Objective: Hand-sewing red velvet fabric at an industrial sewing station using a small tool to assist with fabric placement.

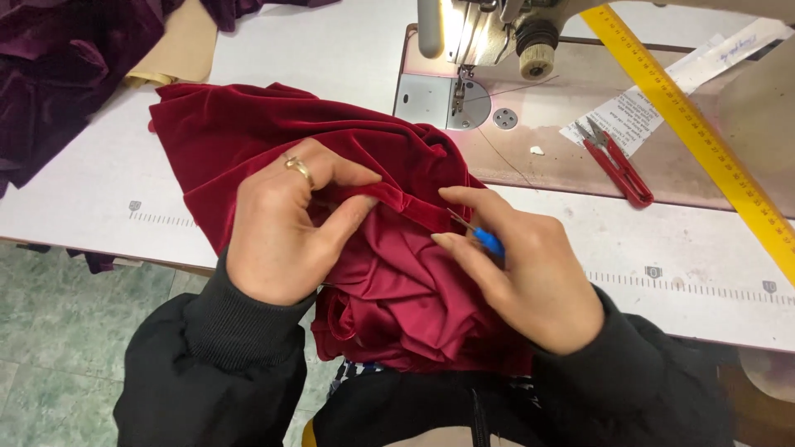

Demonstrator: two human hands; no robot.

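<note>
Two hands are on the red velvet garment (248, 141), which lies bunched across the near edge of the sewing table (99, 207) and spills into the lap. From my remote station I log the following.

Left hand (277, 223) — closed in a pinch on a folded seam edge of the garment, thumb and forefinger holding the fabric taut; a ring sits on one finger. Right hand (530, 269) — grasping a small blue-handled seam tool (484, 238), its thin metal tip touching the seam just beside the left fingertips.

Judgement: the step in hand looks like picking or trimming thread along that seam. The next move would call for steady tension from the left hand and a shallow, controlled stroke of the tip, so the velvet pile is not nicked.

Containers: none visible, so no contents to report. Loose on the machine bed are red thread snips (617, 165), a printed paper slip (638, 112) and a yellow ruler (704, 141). The sewing machine head (480, 33) stands behind the garment, well apart from both hands.
</note>
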